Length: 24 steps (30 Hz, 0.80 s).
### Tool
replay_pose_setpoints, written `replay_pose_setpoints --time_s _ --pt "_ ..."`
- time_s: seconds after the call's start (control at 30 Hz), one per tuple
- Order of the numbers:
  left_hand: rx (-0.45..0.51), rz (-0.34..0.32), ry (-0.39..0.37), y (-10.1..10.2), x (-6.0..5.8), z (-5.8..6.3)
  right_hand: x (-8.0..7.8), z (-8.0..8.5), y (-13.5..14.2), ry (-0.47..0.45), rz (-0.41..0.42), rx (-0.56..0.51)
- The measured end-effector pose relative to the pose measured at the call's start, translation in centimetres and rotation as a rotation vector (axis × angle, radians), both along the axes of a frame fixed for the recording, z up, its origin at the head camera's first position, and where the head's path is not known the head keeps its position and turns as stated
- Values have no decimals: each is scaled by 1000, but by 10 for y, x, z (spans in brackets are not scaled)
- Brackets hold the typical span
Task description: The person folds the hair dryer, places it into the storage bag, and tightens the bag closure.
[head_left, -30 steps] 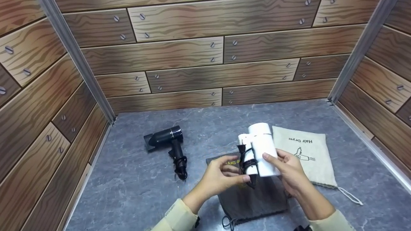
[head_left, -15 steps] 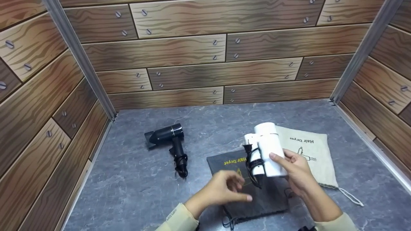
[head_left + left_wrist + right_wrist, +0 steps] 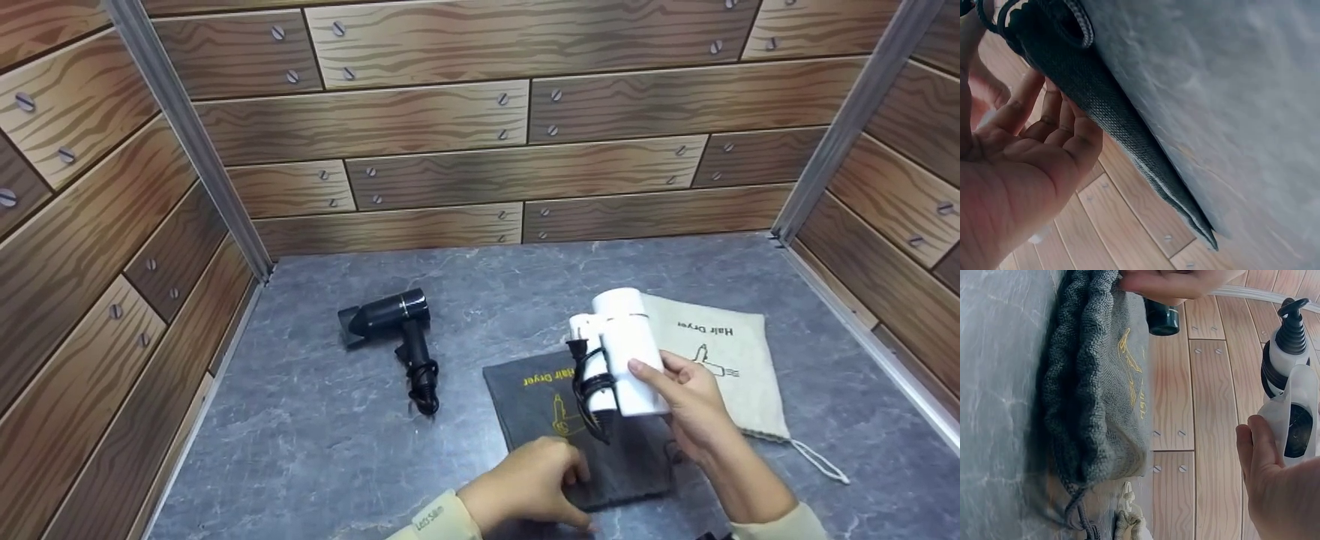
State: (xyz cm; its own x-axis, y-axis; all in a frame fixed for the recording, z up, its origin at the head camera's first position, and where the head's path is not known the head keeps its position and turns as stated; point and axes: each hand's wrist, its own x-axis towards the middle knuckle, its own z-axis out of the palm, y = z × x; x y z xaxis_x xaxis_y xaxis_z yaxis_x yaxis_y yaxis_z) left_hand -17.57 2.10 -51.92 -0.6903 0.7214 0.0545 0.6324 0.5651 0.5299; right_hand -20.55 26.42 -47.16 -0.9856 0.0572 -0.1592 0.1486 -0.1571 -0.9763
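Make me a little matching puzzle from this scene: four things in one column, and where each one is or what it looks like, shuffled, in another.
Column one
1. white hair dryer
2. black hair dryer
3. dark grey bag
4. cream bag

Column two
A. flat on the table, with yellow lettering
B. lying on the table, left of the other three in the head view
C. flat on the table, with dark lettering
D. held up in the person's right grip

Right pairs: 1-D, 2-B, 3-A, 4-C
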Motion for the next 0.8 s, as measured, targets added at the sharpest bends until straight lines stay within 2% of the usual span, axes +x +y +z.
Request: replay_pose_setpoints --time_s 0.2,0.37,0.53,0.63,0.8 --pt "40 -8 43 3 -3 1 1 1 0 0 -6 1" --pt "119 45 36 2 -10 11 3 5 -2 16 -6 -7" --pt "275 111 -7 -3 -21 23 6 8 -4 44 1 -23" --pt "341 150 10 -8 -28 31 9 10 -5 66 -13 -58" --pt "391 193 63 -13 -37 41 13 10 -6 120 -1 -106"
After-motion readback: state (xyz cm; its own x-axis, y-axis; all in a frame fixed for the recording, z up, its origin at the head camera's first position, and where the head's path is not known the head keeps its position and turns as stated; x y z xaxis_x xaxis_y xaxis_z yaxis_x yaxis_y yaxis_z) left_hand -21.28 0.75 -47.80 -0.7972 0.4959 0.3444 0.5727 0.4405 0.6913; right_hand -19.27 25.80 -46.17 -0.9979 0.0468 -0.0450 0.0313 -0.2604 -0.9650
